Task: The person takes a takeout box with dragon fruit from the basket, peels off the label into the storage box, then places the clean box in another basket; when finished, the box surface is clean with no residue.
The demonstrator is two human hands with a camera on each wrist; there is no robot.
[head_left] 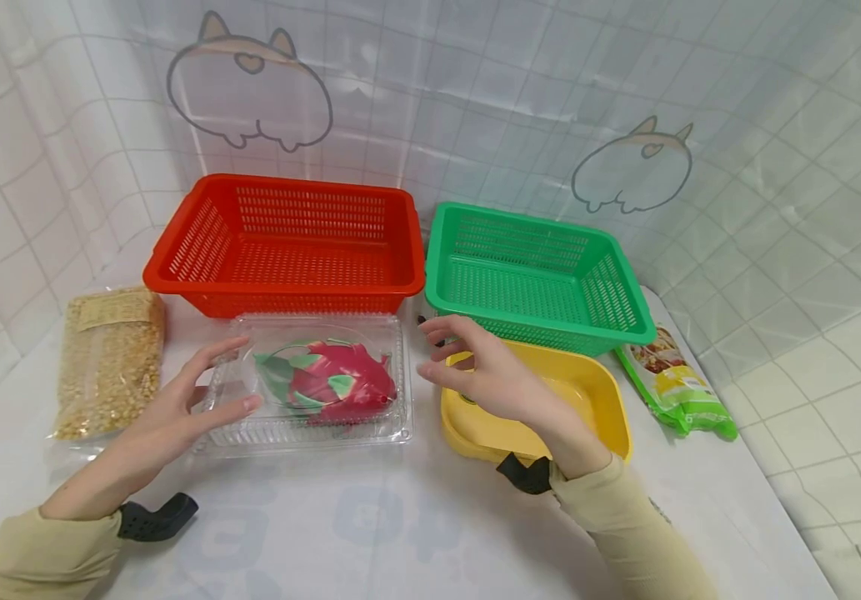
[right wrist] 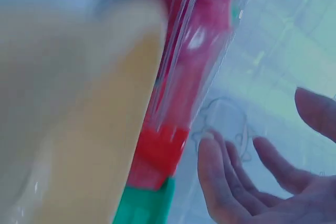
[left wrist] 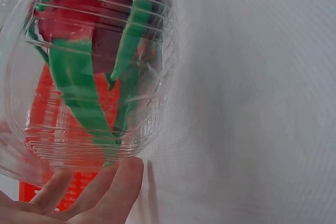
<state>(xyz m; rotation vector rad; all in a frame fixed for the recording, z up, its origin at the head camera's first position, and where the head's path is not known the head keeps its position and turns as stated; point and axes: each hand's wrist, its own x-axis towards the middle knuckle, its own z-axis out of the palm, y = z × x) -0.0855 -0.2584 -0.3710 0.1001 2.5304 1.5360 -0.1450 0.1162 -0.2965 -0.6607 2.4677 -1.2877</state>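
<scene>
A clear plastic clamshell box [head_left: 370,435] lies on the white cloth with a pink dragon fruit [head_left: 351,385] with green leaves inside it. My left hand [head_left: 167,408] is at the box's left end, thumb and fingers spread apart. In the left wrist view its fingertips [left wrist: 131,169] are right at the box's ribbed edge. Over the yellow tub [head_left: 606,404] hovers my right hand [head_left: 490,375], its fingers loosely bent and holding nothing. That hand is to the right of the box, apart from it.
Behind the box stands a red basket [head_left: 302,300], with a green basket [head_left: 535,327] to its right. A bag of corn kernels [head_left: 111,367] lies at the left. On the right, a green food packet [head_left: 673,379] lies beyond the yellow tub. Tile-patterned sheets [head_left: 430,100] hang behind the baskets.
</scene>
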